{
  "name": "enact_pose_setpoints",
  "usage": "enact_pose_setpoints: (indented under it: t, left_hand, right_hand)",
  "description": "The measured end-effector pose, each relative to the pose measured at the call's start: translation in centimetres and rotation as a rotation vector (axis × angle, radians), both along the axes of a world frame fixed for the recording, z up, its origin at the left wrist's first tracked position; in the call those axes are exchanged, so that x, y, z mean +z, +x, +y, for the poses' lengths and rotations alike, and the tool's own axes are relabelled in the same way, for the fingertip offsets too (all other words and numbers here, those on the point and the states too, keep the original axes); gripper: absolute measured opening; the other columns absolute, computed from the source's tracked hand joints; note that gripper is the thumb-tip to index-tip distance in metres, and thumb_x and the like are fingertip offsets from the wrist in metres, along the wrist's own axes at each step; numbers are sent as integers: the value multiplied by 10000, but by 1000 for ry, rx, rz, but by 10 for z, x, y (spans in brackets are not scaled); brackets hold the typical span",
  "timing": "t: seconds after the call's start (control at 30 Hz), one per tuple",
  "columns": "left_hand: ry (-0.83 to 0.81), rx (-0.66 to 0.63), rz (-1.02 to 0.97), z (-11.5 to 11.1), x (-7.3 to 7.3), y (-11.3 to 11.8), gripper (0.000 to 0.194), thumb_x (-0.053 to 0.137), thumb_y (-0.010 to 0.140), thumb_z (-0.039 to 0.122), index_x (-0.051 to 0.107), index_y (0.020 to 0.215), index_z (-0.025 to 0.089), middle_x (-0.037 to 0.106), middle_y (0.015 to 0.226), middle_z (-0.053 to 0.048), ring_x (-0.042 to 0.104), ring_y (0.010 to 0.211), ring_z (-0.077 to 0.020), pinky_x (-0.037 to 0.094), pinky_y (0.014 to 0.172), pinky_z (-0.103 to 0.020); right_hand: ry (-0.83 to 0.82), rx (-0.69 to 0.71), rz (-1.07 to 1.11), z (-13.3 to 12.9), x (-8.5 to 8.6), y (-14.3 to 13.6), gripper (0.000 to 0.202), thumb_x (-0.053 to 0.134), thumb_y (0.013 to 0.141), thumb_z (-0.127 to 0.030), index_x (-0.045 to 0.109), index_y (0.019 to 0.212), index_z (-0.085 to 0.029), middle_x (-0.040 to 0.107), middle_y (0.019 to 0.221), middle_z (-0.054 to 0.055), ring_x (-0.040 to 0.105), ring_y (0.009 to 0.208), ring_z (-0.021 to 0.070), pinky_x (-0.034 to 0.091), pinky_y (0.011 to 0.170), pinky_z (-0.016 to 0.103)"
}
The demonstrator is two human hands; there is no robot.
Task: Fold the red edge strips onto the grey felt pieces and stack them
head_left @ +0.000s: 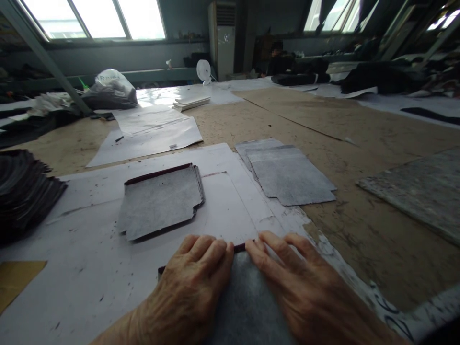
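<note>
Head view, clock centred between the hands: grey piece (pixel 251 297) lies flat at the centre, under and between both hands, running toward 6 o'clock and out of frame; its dark strip (pixel 239 247) along the far edge shows at 12, in the gap between the fingertips.

Left hand (pixel 192 282) sits on the piece's left side, so the bare part is at its 3 o'clock; fingers bunched together and curled at the far edge, thumb side next to the strip; pinching or just pressing — can't tell. Dark corner (pixel 160 271) sticks out at about 10 o'clock of this hand; can't tell if same piece.

Right hand (pixel 293 278) covers the right side, bare part at its 9 o'clock; thumb and index close together at the strip, other fingers a little spread; grip or press — can't tell here either.

Around: stack of grey pieces (pixel 161 206) at 10 o'clock, near the left hand, dark band on its far edge; grey sheets (pixel 293 172), overlapping, at 1; dark stack (pixel 27 191) between 9 and 10, well apart; tan card (pixel 17 282) at 9; mottled mat (pixel 424 191) between 2 and 3; white paper (pixel 230 206) underneath; small white fan (pixel 203 71) far off near 12.
</note>
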State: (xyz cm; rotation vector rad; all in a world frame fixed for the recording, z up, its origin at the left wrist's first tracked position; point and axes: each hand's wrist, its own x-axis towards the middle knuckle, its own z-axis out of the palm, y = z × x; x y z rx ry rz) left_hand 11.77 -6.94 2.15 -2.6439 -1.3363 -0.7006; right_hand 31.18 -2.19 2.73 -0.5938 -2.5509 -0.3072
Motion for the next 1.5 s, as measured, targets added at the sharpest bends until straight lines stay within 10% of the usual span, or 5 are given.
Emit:
enact_pose_setpoints:
  t: [0.17,0.57,0.83,1.13,1.5]
  left_hand:
    - [-89,15,-89,-2,-3,-5,394,346,779,54,483,1148,71,532,901,-115,466,770,-211,447,650,-399]
    - [-319,330,-266,2,6,0,101,482,768,140,509,863,163,525,739,-21,476,701,-174,405,657,-350]
    - [-486,295,-402,1,17,0,57,519,770,141,551,728,165,534,716,9,503,700,-132,376,651,-272]
    - [-513,212,-491,-5,22,-5,97,523,748,93,511,675,156,508,669,29,478,654,-99,331,608,-216]
    - [-821,340,-557,-2,34,-17,131,514,736,224,548,635,148,397,517,60,359,505,-70,270,503,-187]
  right_hand:
    - [-186,79,92,12,1,7,403,309,788,-22,611,1046,-94,633,1038,62,541,985,190,461,843,342]
    - [-705,-266,472,33,14,11,185,486,819,-224,654,897,-215,681,839,10,641,755,152,530,713,279]
    - [-296,149,78,34,28,-9,143,549,808,-175,619,933,-166,629,830,37,539,819,174,406,744,342]
    - [-241,267,-65,22,30,-23,236,391,828,-93,517,635,-145,503,632,19,407,589,123,277,545,264]
    - [-930,-14,-104,47,44,-17,445,257,934,-361,609,777,-139,541,601,-10,498,540,80,388,509,179]
